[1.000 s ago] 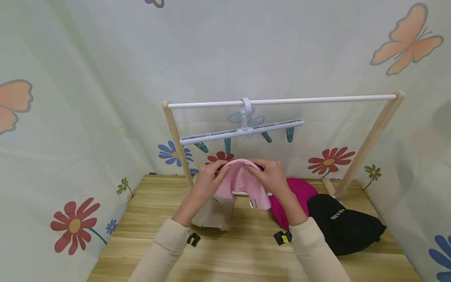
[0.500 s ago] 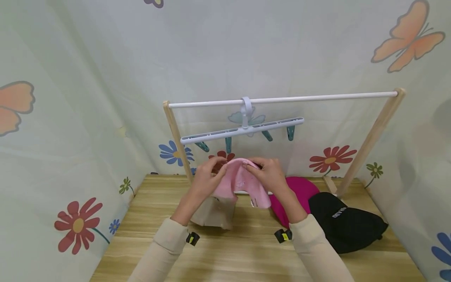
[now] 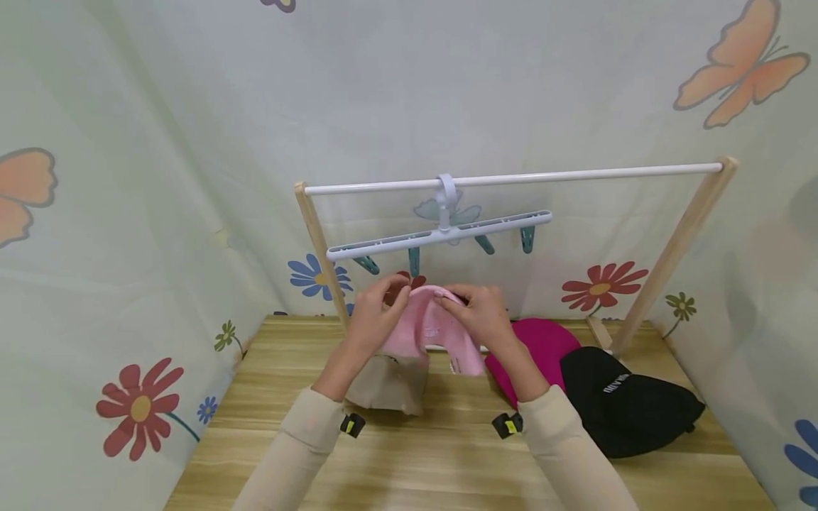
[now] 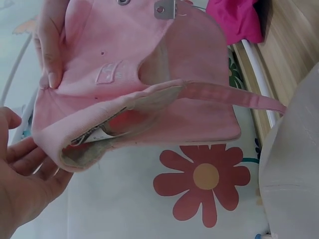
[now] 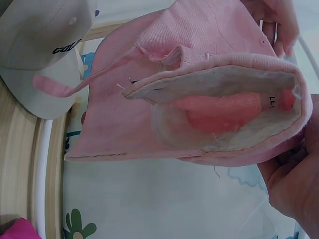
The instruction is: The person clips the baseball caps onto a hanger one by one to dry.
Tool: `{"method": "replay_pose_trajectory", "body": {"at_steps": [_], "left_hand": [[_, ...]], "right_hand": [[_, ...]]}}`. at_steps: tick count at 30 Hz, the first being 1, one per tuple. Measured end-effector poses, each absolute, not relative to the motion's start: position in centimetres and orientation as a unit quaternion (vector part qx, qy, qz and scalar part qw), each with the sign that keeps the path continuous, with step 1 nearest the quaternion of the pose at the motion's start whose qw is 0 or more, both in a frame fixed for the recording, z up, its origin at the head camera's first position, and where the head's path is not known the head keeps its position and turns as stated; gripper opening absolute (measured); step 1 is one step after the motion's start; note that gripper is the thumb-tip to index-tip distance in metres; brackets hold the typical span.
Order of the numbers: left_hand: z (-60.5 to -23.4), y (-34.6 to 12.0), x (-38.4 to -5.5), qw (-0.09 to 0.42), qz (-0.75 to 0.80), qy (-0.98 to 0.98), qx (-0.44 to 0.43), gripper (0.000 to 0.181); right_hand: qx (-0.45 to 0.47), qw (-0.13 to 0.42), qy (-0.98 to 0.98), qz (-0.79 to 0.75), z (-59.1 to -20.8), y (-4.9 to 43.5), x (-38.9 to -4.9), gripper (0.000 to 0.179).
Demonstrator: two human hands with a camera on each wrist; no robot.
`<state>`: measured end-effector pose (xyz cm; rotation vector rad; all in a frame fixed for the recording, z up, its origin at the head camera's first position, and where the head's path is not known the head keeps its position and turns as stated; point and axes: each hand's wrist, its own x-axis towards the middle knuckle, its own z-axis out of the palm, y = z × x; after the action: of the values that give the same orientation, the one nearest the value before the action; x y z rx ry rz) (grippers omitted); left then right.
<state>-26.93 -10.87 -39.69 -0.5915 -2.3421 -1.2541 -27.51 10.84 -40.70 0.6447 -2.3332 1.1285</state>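
Observation:
A pink baseball cap (image 3: pixel 441 326) is held up in front of the drying rack, its crown opening and loose back strap showing in both wrist views. My right hand (image 3: pixel 483 314) pinches the cap's upper edge, thumb on the near side. My left hand (image 3: pixel 375 316) is at the cap's other side; in the left wrist view its fingers (image 4: pixel 30 157) reach behind the fabric and the thumb stands away from it. Just above hangs a pale hanger bar (image 3: pixel 441 234) with several teal clips, one teal clip (image 3: pixel 414 261) close over my left hand.
The white rail (image 3: pixel 575 177) on wooden posts carries the hanger. On the wooden table (image 3: pixel 409 461) a beige cap (image 3: pixel 391 387) lies at left; a magenta cap (image 3: pixel 543 351) and a black cap (image 3: pixel 626 404) overlap at right. Flower-printed cloth surrounds the table.
My left thumb has lifted off the cap's edge and the left hand has risen slightly. My right hand and the cap have shifted a little to the left.

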Motion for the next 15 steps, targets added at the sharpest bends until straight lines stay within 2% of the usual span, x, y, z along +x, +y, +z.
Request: {"method": "replay_pose_trajectory", "body": {"at_steps": [8, 15], "left_hand": [[-39.2, -10.7, -27.6, 0.178, -0.486, -0.83, -0.208, 0.037], [-38.6, -10.6, -28.2, 0.125, -0.564, -0.79, -0.205, 0.05]], "right_hand": [[0.23, 0.236, -0.85, 0.411, -41.3, 10.8, -28.1, 0.021], [0.227, 0.235, -0.853, 0.406, -41.4, 10.9, -28.0, 0.023]]}}
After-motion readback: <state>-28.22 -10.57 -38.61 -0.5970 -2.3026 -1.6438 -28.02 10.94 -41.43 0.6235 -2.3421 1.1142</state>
